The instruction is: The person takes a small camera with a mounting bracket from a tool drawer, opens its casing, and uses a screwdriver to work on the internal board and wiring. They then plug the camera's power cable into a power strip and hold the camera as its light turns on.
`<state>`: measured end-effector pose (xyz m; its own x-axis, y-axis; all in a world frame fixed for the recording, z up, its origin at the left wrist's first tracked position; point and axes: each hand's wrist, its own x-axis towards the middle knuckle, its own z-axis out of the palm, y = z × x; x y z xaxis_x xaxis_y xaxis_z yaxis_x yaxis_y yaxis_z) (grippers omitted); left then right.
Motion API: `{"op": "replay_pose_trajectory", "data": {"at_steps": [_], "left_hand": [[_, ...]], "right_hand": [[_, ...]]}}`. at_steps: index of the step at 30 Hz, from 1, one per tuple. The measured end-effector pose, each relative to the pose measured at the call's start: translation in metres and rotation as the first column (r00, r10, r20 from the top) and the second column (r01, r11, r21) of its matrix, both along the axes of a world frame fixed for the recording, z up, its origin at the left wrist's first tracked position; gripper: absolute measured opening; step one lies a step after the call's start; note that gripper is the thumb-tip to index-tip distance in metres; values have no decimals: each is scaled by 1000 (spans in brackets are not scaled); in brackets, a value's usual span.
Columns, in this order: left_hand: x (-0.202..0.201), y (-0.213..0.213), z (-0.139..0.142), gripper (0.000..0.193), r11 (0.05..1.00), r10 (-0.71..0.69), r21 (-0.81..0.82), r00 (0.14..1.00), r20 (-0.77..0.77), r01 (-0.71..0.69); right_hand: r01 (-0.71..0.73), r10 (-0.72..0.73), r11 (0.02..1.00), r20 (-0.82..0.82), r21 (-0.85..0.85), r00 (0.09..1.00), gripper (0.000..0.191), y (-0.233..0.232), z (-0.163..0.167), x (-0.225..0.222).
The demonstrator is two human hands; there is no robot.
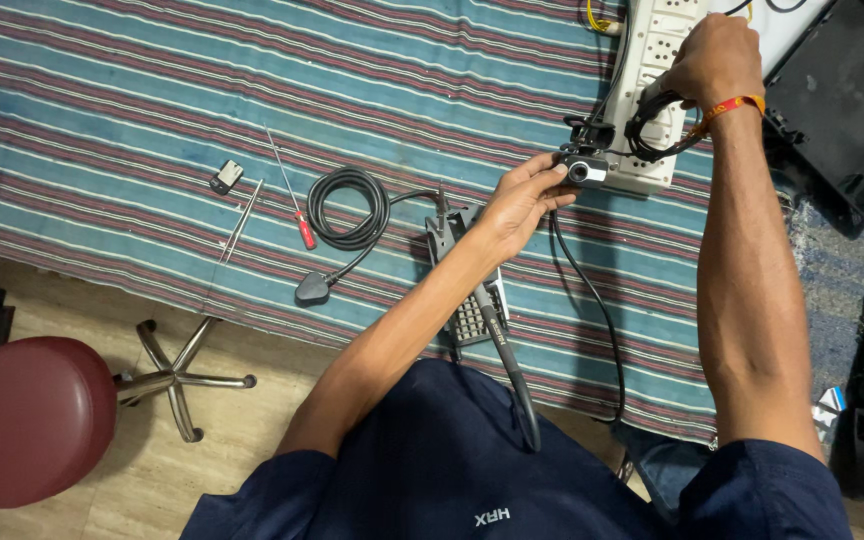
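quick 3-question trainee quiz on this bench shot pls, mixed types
1. True or false: the left hand holds a small silver-and-black device with a round lens.
2. What does the right hand rest on? A) red-handled screwdriver B) white power strip C) maroon stool
3. Fill in: the coiled black cable lies on a ____ cloth.

Key: 1 true; 2 B; 3 striped
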<state>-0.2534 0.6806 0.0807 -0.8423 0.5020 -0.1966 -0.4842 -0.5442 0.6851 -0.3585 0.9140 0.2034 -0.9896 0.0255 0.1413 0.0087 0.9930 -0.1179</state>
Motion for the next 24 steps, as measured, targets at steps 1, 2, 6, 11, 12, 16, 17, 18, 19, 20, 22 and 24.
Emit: {"op": "replay_pose_trajectory", "data": {"at_steps": [1,2,6,11,12,16,17,18,19,20,22,24], "left_hand": [[0,0,0,29,1000,0,2,1000,2,0],[0,1,0,29,1000,1,5,1000,5,-1],[0,1,-2,28,1000,3,-7,1000,-9,-3],[0,1,-3,29,1000,3,9,1000,6,-3],[0,1,-3,29,1000,0,7,1000,9,0],[0,1,-2,29,1000,2,14,1000,9,-2],[0,0,-2,29,1000,2,19,1000,5,-2],[1,0,-2,29,1000,3,24,1000,1,-3],[1,1,-2,29,1000,1,23,1000,2,-1],[0,0,-2,29,1000,-1,22,1000,3,1],[0,0,-2,29,1000,-3,19,1000,5,3],[0,1,-1,29,1000,-2,17,1000,7,2]], "right_hand": [[12,-12,1000,7,-13,1000,29,0,0,0],[8,-8,1000,11,-10,1000,28,0,0,0],[-4,4,1000,4,15,1000,25,0,1,0],[-2,2,1000,-7,20,1000,26,0,0,0],[5,-5,1000,4,21,1000,27,0,0,0],[2,-3,999,17,40,1000,28,0,1,-1],[8,-8,1000,18,28,1000,28,0,1,-1],[13,-14,1000,20,17,1000,28,0,1,-1],[19,-19,1000,21,5,1000,28,1,0,-1],[12,-12,1000,13,13,1000,28,0,0,-2],[-1,1,1000,-4,29,1000,29,1,0,-2],[-5,6,1000,-9,28,1000,28,0,0,-2]]}}
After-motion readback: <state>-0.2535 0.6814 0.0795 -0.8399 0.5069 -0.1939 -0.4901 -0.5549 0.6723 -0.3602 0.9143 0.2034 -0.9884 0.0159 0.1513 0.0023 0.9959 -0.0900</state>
